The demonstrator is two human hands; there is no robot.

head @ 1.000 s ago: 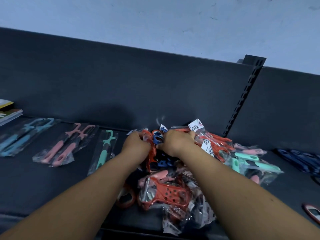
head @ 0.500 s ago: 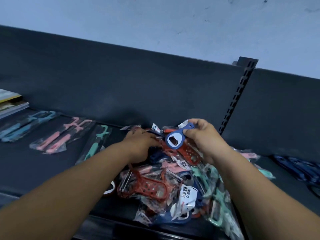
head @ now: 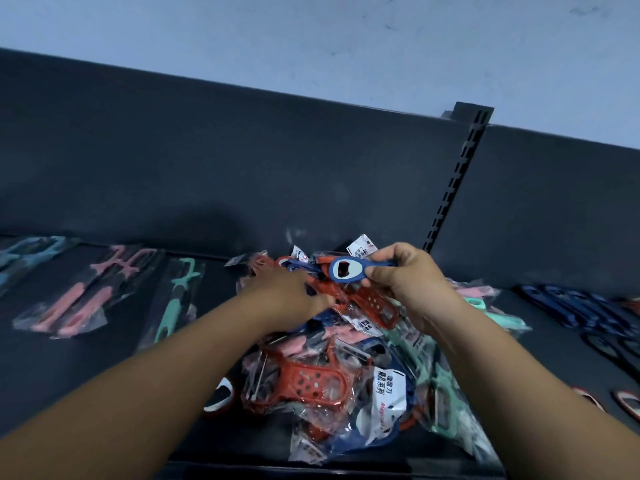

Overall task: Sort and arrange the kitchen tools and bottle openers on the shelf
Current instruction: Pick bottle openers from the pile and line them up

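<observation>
Above the heap on the shelf, the right grip pinches a blue bottle opener between thumb and fingers.
Its ring end points left, over the far side of the pile of bagged tools on the dark shelf. The left grip lies knuckles-up on the pile, fingertips buried among red packets; whether it grasps anything cannot be told. Bagged pink tools and a teal tool lie apart at left, dark blue openers at right.
</observation>
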